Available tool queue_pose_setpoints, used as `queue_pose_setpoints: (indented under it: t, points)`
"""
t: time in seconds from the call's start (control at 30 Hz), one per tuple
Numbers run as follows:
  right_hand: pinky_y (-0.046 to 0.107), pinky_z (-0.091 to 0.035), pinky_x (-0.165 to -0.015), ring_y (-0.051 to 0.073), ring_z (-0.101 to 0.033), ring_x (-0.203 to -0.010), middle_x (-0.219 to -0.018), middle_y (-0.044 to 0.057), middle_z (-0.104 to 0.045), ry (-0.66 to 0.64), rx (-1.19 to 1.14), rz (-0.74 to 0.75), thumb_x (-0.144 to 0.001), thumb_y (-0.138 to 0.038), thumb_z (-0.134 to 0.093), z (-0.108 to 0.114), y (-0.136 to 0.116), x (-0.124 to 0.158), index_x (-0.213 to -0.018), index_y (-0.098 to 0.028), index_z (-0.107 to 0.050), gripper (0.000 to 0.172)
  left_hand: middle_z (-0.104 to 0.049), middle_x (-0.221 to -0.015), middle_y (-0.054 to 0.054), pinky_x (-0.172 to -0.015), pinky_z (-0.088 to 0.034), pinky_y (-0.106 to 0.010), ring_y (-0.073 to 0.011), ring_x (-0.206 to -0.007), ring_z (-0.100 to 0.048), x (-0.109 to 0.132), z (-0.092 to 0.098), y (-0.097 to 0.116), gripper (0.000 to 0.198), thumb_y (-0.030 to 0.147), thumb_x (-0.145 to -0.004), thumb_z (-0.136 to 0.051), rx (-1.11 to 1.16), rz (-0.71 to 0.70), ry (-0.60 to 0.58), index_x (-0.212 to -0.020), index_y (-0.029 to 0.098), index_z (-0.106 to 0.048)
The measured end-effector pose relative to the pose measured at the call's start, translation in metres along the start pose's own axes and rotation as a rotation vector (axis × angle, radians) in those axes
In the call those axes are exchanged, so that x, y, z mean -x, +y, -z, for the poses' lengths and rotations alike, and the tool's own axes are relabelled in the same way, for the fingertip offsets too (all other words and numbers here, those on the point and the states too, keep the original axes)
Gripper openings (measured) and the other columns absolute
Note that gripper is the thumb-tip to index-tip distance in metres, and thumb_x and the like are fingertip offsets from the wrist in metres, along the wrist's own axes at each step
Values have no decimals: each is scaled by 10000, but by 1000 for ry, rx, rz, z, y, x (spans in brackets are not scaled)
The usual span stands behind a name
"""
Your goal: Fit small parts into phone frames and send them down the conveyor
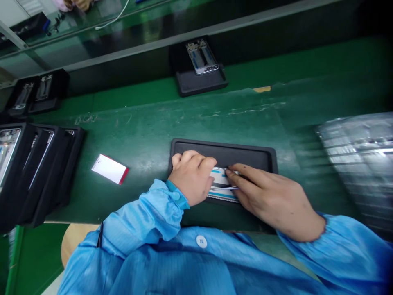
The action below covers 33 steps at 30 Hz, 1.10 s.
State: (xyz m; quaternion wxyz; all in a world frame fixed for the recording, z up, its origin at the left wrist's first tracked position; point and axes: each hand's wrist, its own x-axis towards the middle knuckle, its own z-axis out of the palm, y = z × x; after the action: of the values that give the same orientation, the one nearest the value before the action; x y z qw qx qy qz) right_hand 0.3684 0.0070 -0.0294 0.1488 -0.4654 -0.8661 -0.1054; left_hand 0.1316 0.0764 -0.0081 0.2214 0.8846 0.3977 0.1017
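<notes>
A black tray lies on the green mat in front of me. Inside it rests a phone frame with white and blue parts, mostly covered by my hands. My left hand is curled over the frame's left end and presses it down. My right hand lies on the frame's right side, its fingers pinching thin metal tweezers that point left across the frame. Both arms wear light blue sleeves.
A small white card with a red edge lies left of the tray. Stacked black trays with frames stand at the far left. Another tray holding a frame sits farther back. A blurred clear plastic stack is at right.
</notes>
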Motion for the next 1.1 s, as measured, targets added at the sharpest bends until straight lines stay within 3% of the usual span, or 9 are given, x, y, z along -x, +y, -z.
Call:
queue_pose_setpoints:
  t: [0.17,0.3,0.4,0.47,0.6,0.77,0.97,1.1]
  points:
    - [373,-582,-774,248,-762,-947,-1262,117,-789,-39,-10,-78,-1027,-191,-569,-1,-7,-6,-1208,-156,-757,263,-727,-1275,-84,-1053,-380,-537,-314,-1362,-528,0,0,0,290,282,-994,-657,2,7,4,-1274,225,-610]
    - [405,-630,-862,275,-771,-1037,-1321,122,-762,-79,-283,-202,-1021,-274,-589,19,6,-12,-1219,-190,-770,281,-728,-1286,-86,-1063,-377,-531,-312,-1374,-521,0,-1,-1,291,296,-996,-660,2,17,-5,-1276,239,-610]
    - [397,-612,-979,269,-746,-1155,-1308,110,-756,84,-579,-461,-1045,-331,-612,39,22,-14,-1103,-227,-797,220,-729,-1273,-86,-1063,-380,-526,-311,-1359,-531,0,-1,-2,308,295,-992,-661,1,15,-11,-1290,239,-609]
    - [392,-605,-977,263,-739,-1157,-1226,114,-776,190,-649,-577,-1062,-345,-609,44,27,-15,-1079,-232,-810,231,-728,-1269,-87,-1066,-380,-527,-312,-1353,-534,0,-1,-2,303,293,-988,-664,0,14,-6,-1281,234,-614]
    - [390,-644,-817,242,-786,-878,-1013,81,-821,155,-613,-514,-1072,-389,-589,27,18,-15,-959,-234,-799,284,-728,-1287,-91,-1076,-375,-528,-312,-1367,-529,0,-1,-2,290,297,-986,-661,-5,20,5,-1265,230,-622]
    - [340,-610,-642,201,-749,-669,-933,39,-821,188,-496,-514,-1037,-352,-648,4,4,-13,-906,-252,-756,197,-731,-1298,-89,-1077,-375,-522,-311,-1380,-527,0,0,-2,286,300,-991,-646,-15,20,0,-1268,235,-628]
    - [317,-561,-607,166,-714,-617,-904,21,-816,201,-415,-494,-1056,-309,-626,3,2,-12,-911,-244,-730,190,-733,-1296,-87,-1081,-372,-523,-310,-1374,-527,0,0,-2,285,298,-990,-651,-10,26,-3,-1267,232,-633]
    - [317,-579,-661,189,-760,-720,-909,25,-817,207,-380,-461,-1060,-298,-622,1,-2,-13,-977,-243,-730,147,-736,-1284,-86,-1080,-370,-526,-311,-1375,-527,0,0,-2,273,294,-993,-650,-4,20,1,-1258,232,-636]
